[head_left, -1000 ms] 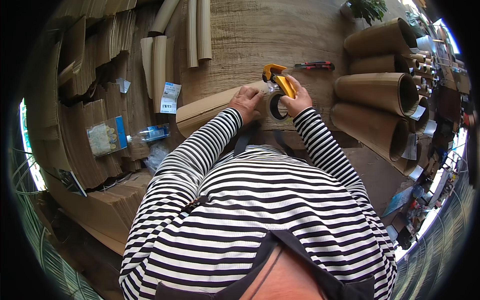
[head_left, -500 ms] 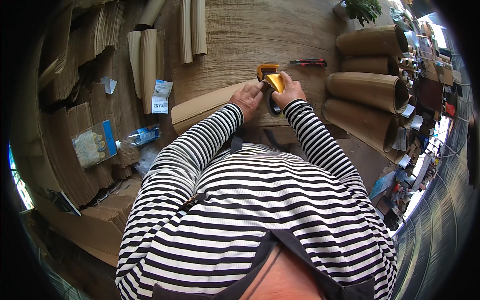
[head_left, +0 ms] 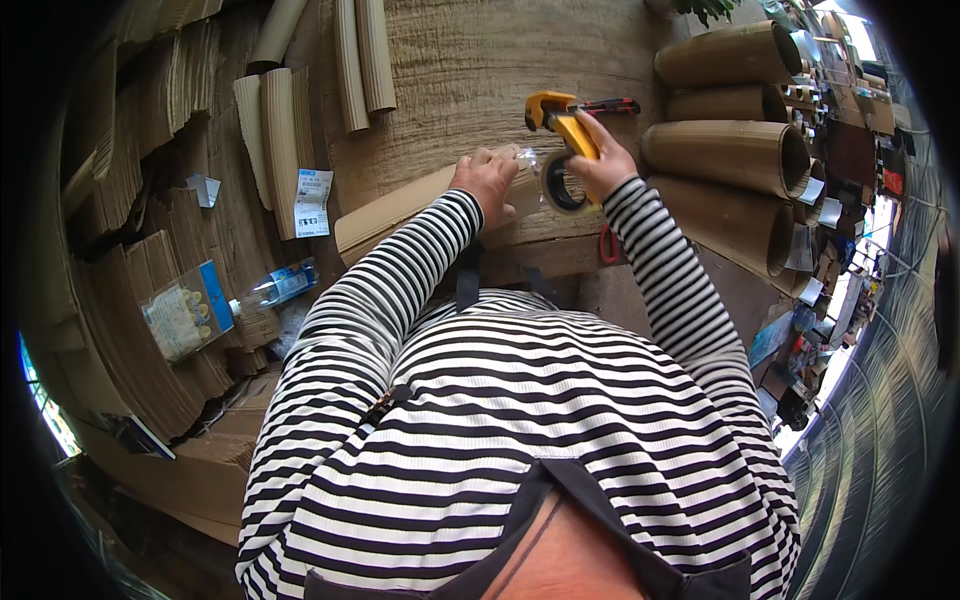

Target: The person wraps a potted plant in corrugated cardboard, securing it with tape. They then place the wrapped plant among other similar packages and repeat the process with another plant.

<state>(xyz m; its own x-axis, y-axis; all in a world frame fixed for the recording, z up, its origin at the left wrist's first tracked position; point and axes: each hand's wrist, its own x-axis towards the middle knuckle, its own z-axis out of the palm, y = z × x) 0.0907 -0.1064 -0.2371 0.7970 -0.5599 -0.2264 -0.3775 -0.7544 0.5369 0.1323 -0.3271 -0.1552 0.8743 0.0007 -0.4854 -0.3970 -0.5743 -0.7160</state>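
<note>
Dispenser (head_left: 575,133) sits farther right of cardboard roll (head_left: 400,208) than half a second ago; clear tape (head_left: 528,158) glints at roll's end, likely a strip drawn out, though its full span is hard to see. Right hand (head_left: 607,165): fingers wrapped round dispenser. Left hand (head_left: 487,180): fingers clasp roll from above, near its right end.

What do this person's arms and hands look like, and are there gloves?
Long sleeves with narrow black and white stripes cover both arms down to the wrists. The left hand and right hand are bare, without gloves.
</note>
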